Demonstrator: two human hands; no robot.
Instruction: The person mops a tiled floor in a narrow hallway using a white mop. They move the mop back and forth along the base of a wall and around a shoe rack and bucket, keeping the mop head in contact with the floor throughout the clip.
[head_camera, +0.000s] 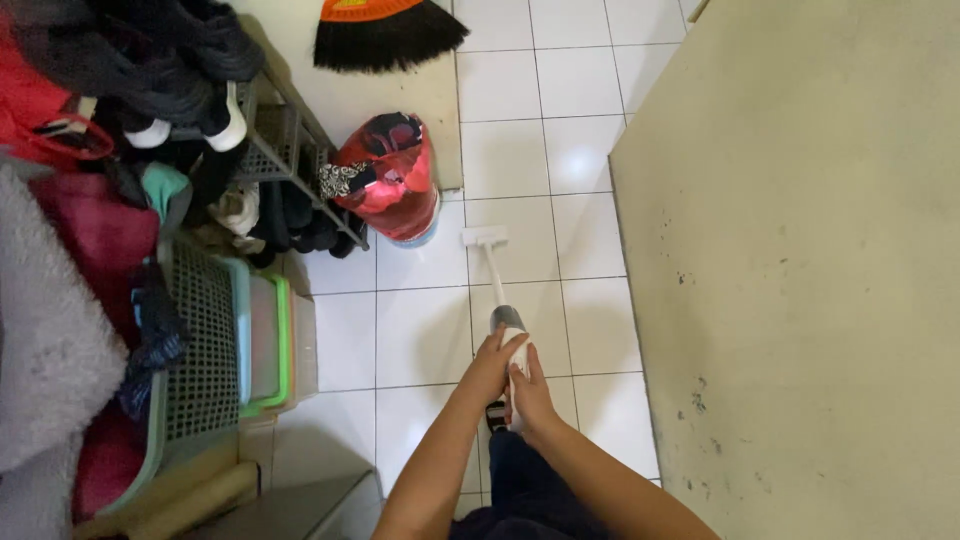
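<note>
Both hands, the left hand (492, 362) and right hand (530, 392), gripped a white stick vacuum (506, 330); its head (485, 238) rested on floor tiles (580, 150) beside a red bag (388, 180); visible floor looked clean.

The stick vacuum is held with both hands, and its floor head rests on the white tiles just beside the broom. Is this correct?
Not quite. In the head view, both the left hand and right hand grip the stick vacuum, but its floor head rests beside the red bag, not the broom.
</note>
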